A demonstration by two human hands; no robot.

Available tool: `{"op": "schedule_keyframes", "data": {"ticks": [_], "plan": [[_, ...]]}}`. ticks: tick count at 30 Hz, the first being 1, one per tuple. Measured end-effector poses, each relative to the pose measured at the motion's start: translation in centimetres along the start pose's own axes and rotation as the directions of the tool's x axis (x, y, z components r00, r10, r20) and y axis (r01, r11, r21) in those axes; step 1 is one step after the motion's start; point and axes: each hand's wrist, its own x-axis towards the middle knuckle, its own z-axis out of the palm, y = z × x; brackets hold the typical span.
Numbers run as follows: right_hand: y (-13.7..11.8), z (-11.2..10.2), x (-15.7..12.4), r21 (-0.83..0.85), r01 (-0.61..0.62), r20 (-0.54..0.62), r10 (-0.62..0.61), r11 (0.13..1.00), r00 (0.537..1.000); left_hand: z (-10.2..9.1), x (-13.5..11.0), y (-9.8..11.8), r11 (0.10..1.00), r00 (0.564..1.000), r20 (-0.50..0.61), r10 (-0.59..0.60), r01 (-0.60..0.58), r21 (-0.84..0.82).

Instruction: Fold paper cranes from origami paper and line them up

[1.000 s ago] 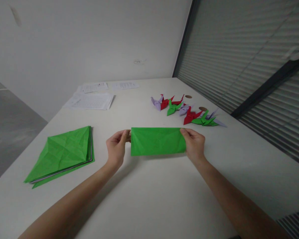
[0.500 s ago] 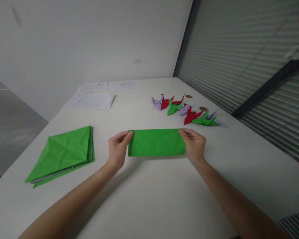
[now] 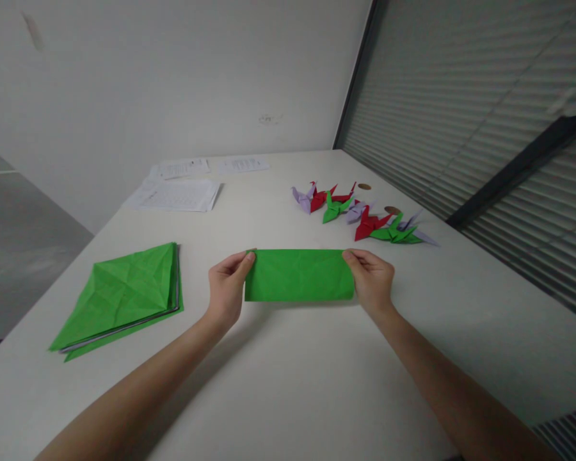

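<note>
Green paper (image 3: 298, 276), rectangular, seemingly creased

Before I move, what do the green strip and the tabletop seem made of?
Green strip: looks like thin matte paper, given its faint creases and straight edges.
Tabletop: smooth, pale, dull finish, perhaps laminate or painted board; no grain shows, so uncertain.

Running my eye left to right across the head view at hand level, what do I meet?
Creased green stack → left hand → green paper held between the hands → right hand.
</note>
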Motion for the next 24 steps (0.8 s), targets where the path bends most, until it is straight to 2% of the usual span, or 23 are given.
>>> {"op": "schedule_keyframes", "data": {"ticks": [24], "plan": [[0.26, 0.09, -0.13, -0.007, 0.010, 0.003, -0.010, 1.000, 1.000, 0.39, -0.35, 0.94, 0.994, 0.995, -0.017, -0.097, 0.096, -0.049]]}}
